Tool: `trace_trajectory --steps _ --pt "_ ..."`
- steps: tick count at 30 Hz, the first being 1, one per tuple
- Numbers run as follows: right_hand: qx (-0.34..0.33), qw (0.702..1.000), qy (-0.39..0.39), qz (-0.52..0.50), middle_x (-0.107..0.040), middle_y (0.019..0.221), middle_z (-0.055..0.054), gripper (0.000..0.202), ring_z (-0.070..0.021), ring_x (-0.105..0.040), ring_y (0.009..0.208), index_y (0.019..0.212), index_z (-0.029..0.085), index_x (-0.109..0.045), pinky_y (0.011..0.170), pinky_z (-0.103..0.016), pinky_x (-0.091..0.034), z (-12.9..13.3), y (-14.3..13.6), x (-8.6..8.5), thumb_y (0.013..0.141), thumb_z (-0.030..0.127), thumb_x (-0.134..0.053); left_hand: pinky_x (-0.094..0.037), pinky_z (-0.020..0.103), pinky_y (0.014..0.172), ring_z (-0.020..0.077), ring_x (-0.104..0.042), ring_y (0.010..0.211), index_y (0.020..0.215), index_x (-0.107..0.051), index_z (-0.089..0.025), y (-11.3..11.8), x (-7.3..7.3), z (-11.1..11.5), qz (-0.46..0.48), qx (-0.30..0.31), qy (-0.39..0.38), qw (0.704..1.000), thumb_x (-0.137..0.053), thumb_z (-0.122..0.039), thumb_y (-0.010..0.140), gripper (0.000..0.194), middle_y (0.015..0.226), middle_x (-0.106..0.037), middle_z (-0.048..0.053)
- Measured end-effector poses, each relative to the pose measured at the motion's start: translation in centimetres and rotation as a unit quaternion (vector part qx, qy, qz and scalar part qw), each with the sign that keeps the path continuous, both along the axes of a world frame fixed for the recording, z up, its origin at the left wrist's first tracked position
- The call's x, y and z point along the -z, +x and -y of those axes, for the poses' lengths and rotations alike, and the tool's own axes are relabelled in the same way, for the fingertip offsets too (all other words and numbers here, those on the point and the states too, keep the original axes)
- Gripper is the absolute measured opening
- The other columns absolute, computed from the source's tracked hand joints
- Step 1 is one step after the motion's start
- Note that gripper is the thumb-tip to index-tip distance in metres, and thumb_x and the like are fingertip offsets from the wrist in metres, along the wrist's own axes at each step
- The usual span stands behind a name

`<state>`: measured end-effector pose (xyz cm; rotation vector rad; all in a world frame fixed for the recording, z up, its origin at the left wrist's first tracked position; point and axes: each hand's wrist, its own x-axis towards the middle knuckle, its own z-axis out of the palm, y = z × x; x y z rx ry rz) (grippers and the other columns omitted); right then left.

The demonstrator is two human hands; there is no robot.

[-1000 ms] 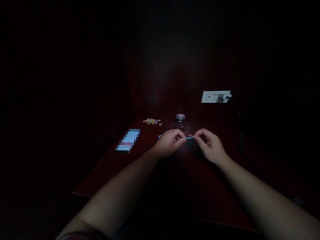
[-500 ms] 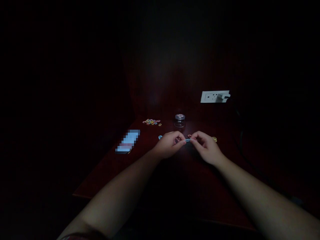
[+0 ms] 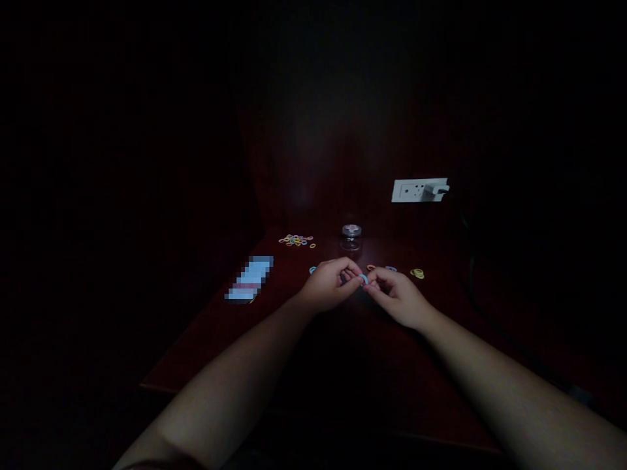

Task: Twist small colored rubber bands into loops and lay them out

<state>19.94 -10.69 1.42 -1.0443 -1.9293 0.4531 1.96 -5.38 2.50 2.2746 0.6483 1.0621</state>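
A small light-blue hair tie (image 3: 363, 279) is pinched between the thumb and fingers of my left hand (image 3: 330, 284). My right hand (image 3: 398, 297) has its thumb and forefinger closed at the right edge of the same hair tie, so the fingertips of both hands nearly meet. Just behind them on the table lie an orange-pink hair tie (image 3: 371, 267) and some purple hair ties (image 3: 390, 269). Several yellow hair ties (image 3: 417, 273) rest right of my right hand. Blue hair ties (image 3: 312, 269) are partly hidden by my left hand.
A clear jar with a lid (image 3: 351, 238) stands behind my hands. A loose pile of mixed-colour hair ties (image 3: 295, 240) lies at the back left, and a pixelated phone-shaped object (image 3: 249, 279) nearer. A wall socket (image 3: 419, 190) holds a plug; its dark cable runs down the right side.
The blue hair tie was stretched between my hands; now it is slack and rounder. My right hand has moved slightly left and down, uncovering the purple hair ties.
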Motion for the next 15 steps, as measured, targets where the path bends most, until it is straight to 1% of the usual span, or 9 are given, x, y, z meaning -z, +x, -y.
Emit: trace_trajectory --steps 4,7,9,12,15 --pt "0.014 1.000 0.001 -0.001 -0.054 0.068 -0.001 0.016 -0.0148 -0.051 0.065 0.077 0.019 -0.056 0.064 -0.028 -0.044 0.08 0.13 -0.01 0.087 0.030 -0.052 -0.043 0.018 0.056 0.0088 -0.057 0.067 0.093 -0.063 -0.014 0.14 0.16 -0.04 0.007 -0.006 0.012 1.000 -0.061 -0.027 0.080 0.019 0.079 -0.066 0.003" --pt "0.023 1.000 -0.008 -0.007 -0.056 0.068 -0.001 0.018 -0.0151 -0.052 0.063 0.078 0.019 -0.058 0.060 -0.027 -0.043 0.24 0.17 -0.13 0.088 0.033 -0.052 -0.046 0.018 0.058 0.0080 -0.058 0.065 0.091 -0.062 -0.013 0.24 0.23 0.14 0.014 0.010 -0.002 1.000 -0.062 -0.026 0.079 0.018 0.077 -0.066 0.003" --pt "0.026 1.000 -0.013 -0.008 -0.058 0.069 -0.002 0.021 -0.0154 -0.053 0.063 0.078 0.019 -0.060 0.059 -0.026 -0.043 0.25 0.23 -0.16 0.087 0.036 -0.052 -0.048 0.018 0.060 0.0081 -0.059 0.067 0.090 -0.062 -0.013 0.27 0.26 0.25 0.012 0.015 -0.003 1.000 -0.063 -0.025 0.078 0.017 0.079 -0.067 0.003" --pt "0.033 0.999 -0.014 -0.008 -0.058 0.066 -0.002 0.023 -0.0149 -0.052 0.060 0.078 0.018 -0.059 0.056 -0.026 -0.042 0.09 0.42 -0.07 0.087 0.039 -0.053 -0.049 0.018 0.062 0.0082 -0.061 0.068 0.091 -0.062 -0.013 0.28 0.25 0.34 0.008 0.013 -0.007 1.000 -0.062 -0.024 0.078 0.017 0.080 -0.068 0.003" --pt "0.031 0.999 -0.018 -0.007 -0.058 0.067 -0.003 0.024 -0.0150 -0.052 0.061 0.078 0.018 -0.059 0.057 -0.026 -0.043 -0.06 0.66 0.09 0.087 0.040 -0.054 -0.050 0.019 0.065 0.0089 -0.062 0.070 0.091 -0.062 -0.014 0.31 0.09 0.46 0.009 0.014 0.001 1.000 -0.061 -0.021 0.078 0.015 0.082 -0.069 0.004"
